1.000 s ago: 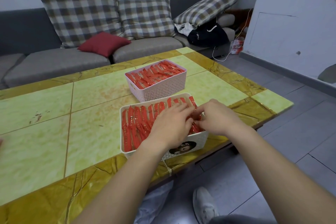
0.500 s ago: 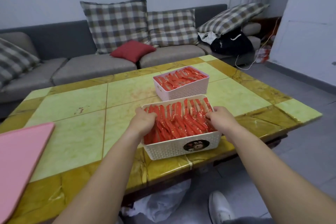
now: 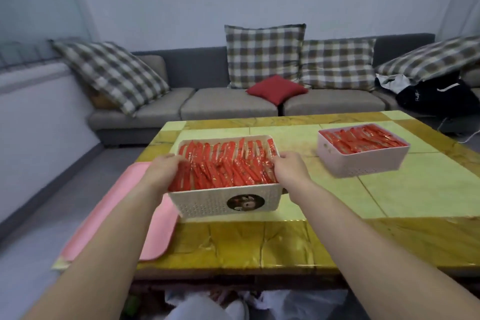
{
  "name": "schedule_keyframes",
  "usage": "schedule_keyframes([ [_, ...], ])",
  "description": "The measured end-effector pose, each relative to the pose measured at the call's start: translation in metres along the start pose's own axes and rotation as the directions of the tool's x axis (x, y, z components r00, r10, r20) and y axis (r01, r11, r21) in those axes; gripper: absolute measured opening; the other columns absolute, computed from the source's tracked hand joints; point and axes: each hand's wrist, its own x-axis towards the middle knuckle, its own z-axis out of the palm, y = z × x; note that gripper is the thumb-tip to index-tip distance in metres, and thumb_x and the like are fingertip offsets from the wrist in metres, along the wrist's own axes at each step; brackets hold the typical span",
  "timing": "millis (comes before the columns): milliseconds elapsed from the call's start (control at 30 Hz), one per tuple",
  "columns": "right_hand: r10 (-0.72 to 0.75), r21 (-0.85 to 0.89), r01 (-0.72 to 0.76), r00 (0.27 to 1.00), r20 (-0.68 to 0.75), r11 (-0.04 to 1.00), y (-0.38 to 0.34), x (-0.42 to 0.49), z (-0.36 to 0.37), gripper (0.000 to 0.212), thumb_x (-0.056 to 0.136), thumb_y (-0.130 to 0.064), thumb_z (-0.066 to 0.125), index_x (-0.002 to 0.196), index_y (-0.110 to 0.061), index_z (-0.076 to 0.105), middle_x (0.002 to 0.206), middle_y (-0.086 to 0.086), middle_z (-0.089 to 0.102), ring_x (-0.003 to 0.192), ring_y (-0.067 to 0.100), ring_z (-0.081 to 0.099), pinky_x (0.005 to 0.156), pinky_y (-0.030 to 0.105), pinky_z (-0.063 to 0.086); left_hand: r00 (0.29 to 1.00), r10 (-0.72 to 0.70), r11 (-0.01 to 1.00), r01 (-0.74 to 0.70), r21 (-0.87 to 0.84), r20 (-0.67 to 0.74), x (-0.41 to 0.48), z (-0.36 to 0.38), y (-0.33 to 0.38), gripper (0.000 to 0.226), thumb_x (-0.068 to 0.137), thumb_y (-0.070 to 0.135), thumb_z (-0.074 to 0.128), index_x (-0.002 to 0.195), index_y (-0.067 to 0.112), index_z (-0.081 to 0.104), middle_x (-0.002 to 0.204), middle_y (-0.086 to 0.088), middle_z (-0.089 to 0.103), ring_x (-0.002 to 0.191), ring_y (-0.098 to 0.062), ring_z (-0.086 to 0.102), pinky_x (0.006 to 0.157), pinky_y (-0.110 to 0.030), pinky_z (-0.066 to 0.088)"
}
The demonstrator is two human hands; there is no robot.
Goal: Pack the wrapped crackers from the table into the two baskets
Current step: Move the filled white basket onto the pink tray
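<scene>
perforated plastic baskets (image 3: 220, 204), glossy foil wrappers (image 3: 223, 166), glossy table (image 3: 259, 241), cloth sofa (image 3: 228, 104)

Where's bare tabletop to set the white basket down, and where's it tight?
Free: green tiles between the white basket and the pink basket; the wide stretch of table from the pink basket to the near edge; the gold strip before the white basket. Crowded: the left end, where the pink tray lies by the white basket.

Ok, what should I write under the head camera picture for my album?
Left hand and right hand hold the white basket of red wrapped crackers; the pink basket sits apart, full too.
</scene>
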Motion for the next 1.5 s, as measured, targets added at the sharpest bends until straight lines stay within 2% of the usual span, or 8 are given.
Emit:
schedule_keyframes([
  [167,0.032,0.039,-0.034,0.999,0.032,0.999,-0.035,0.010,0.105,0.027,0.099,-0.017,0.037,0.091,-0.008,0.062,0.093,0.013,0.073,0.083,0.033,0.072,0.067,0.043,0.058,0.989,0.000,0.999,-0.008,-0.051,-0.150,0.023,-0.095,-0.026,0.014,0.089,0.014,0.058,0.078,0.014,0.067,0.081,-0.009,0.063,0.075,-0.024,0.056,0.074,-0.037,0.048],
  [333,0.060,0.014,-0.062,0.994,0.094,0.998,-0.047,0.027,0.205,0.019,0.097,-0.014,0.042,0.099,-0.009,0.061,0.099,0.013,0.072,0.086,0.033,0.071,0.079,0.050,0.063,0.965,-0.008,1.000,0.007,-0.005,-0.262,0.063,-0.146,-0.061,0.015,0.098,0.025,0.055,0.098,0.022,0.070,0.089,-0.001,0.064,0.077,-0.017,0.056,0.079,-0.039,0.047],
  [500,0.092,-0.020,-0.091,0.990,0.108,0.996,-0.038,0.057,0.264,0.024,0.097,-0.009,0.042,0.108,-0.004,0.062,0.106,0.017,0.068,0.096,0.038,0.068,0.086,0.053,0.060,0.960,-0.108,0.981,0.061,-0.183,-0.258,0.112,-0.160,-0.088,0.013,0.101,0.020,0.059,0.112,0.018,0.065,0.086,-0.001,0.063,0.072,-0.016,0.057,0.062,-0.029,0.047],
  [733,0.073,-0.019,-0.072,0.991,0.115,0.997,-0.017,0.097,0.296,0.024,0.100,-0.018,0.043,0.095,-0.007,0.064,0.099,0.013,0.071,0.084,0.031,0.067,0.065,0.037,0.053,0.952,-0.094,0.995,0.077,-0.069,-0.293,0.180,-0.154,-0.116,0.032,0.086,0.029,0.061,0.109,0.008,0.065,0.084,-0.009,0.065,0.076,-0.025,0.061,0.066,-0.035,0.046],
  [867,0.073,-0.010,-0.072,0.984,0.165,0.997,-0.015,0.104,0.298,0.032,0.102,-0.035,0.044,0.101,-0.010,0.065,0.096,0.008,0.073,0.084,0.028,0.070,0.074,0.040,0.059,0.958,-0.070,0.994,0.091,0.064,-0.279,0.200,-0.156,-0.132,0.032,0.088,0.026,0.059,0.114,0.010,0.066,0.092,-0.009,0.069,0.085,-0.027,0.065,0.077,-0.043,0.053],
  [1067,0.060,-0.044,-0.051,0.966,0.252,0.998,-0.026,0.087,0.270,0.038,0.104,-0.037,0.043,0.107,-0.005,0.064,0.092,0.008,0.068,0.078,0.024,0.062,0.080,0.041,0.055,0.933,0.106,0.930,0.030,0.367,-0.345,0.153,-0.139,-0.100,0.054,0.099,0.024,0.054,0.148,0.005,0.043,0.141,-0.017,0.057,0.128,-0.036,0.054,0.102,-0.041,0.043],
  [1267,-0.040,-0.145,0.072,0.977,0.211,0.987,-0.047,0.063,0.203,0.026,0.101,-0.028,0.043,0.098,-0.006,0.057,0.079,0.006,0.052,0.080,0.028,0.055,0.094,0.054,0.055,0.932,0.257,0.843,-0.088,0.531,-0.254,0.101,-0.110,-0.065,0.043,0.089,0.024,0.055,0.129,0.010,0.059,0.123,-0.015,0.063,0.115,-0.037,0.058,0.096,-0.046,0.048],
  [1500,-0.190,-0.204,0.206,0.977,0.093,0.957,-0.068,0.044,0.082,0.028,0.102,-0.027,0.044,0.077,-0.013,0.047,0.074,0.003,0.048,0.065,0.023,0.047,0.063,0.037,0.037,0.952,0.290,0.815,-0.194,0.546,-0.095,0.059,-0.049,-0.022,0.056,0.078,0.043,0.045,0.122,0.012,0.060,0.118,-0.010,0.068,0.104,-0.032,0.065,0.090,-0.052,0.055],
])
